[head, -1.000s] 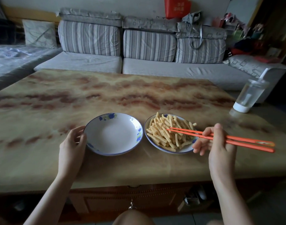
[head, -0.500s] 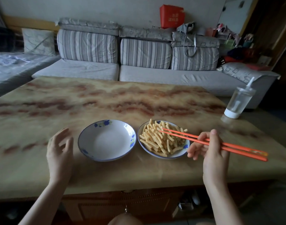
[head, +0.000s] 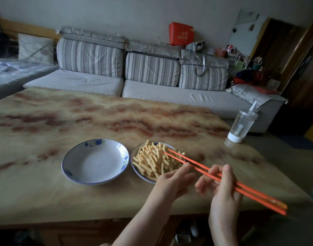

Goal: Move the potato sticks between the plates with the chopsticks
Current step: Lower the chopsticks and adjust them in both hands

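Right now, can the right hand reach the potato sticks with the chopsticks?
Probably yes: the right hand grips the chopsticks, and their tips lie over the potato sticks. The left hand beside them may hinder.

Legible text, brands, numbers, signs: none. The red package (head: pixel 181 33) on top of the sofa back cushions (head: pixel 152 50), against the wall, carries pale printed characters on its front face. These markings are too small and blurred to read.
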Motion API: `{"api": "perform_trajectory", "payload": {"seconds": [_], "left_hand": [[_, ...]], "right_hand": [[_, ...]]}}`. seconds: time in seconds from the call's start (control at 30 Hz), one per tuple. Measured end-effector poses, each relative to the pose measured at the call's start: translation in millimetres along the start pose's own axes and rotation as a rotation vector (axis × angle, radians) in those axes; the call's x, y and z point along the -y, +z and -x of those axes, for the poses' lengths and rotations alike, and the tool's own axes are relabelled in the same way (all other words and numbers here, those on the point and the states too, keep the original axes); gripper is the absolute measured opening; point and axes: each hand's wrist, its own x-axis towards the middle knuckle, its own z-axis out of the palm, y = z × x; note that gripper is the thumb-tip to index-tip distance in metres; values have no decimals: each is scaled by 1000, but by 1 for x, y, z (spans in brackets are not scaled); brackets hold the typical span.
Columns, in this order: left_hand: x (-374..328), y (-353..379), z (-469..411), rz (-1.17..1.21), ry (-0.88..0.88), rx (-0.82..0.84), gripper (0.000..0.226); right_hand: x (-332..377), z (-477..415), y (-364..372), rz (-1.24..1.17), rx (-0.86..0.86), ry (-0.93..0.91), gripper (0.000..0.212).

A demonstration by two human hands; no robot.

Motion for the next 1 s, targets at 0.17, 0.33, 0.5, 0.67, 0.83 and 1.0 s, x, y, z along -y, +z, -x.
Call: {"api": "perform_trajectory", "payload": {"seconds": [0.17, 0.33, 0.5, 0.67, 0.83, 1.0], "left_hand": [[4, 20, -15, 229, 4, -67, 28], [2, 28, -32, 199, 24, -110, 18], [-14, 21, -63, -99, 139, -134, 12], [-10, 33, -90, -286, 189, -128, 15], [-11, 43, -107, -446, 271, -185, 5], [1, 45, -123, -698, 386, -315, 29]], "right_hand": [[-10, -2, -11, -28, 24, 31, 47], [-24, 5, -48, 90, 234, 119, 49], [1, -11, -124, 146, 386, 672, 94], [20, -45, -126, 589, 428, 505, 11], [-14, -66, -104, 639, 513, 475, 11], [-55, -83, -95, 584, 417, 442, 16]]}}
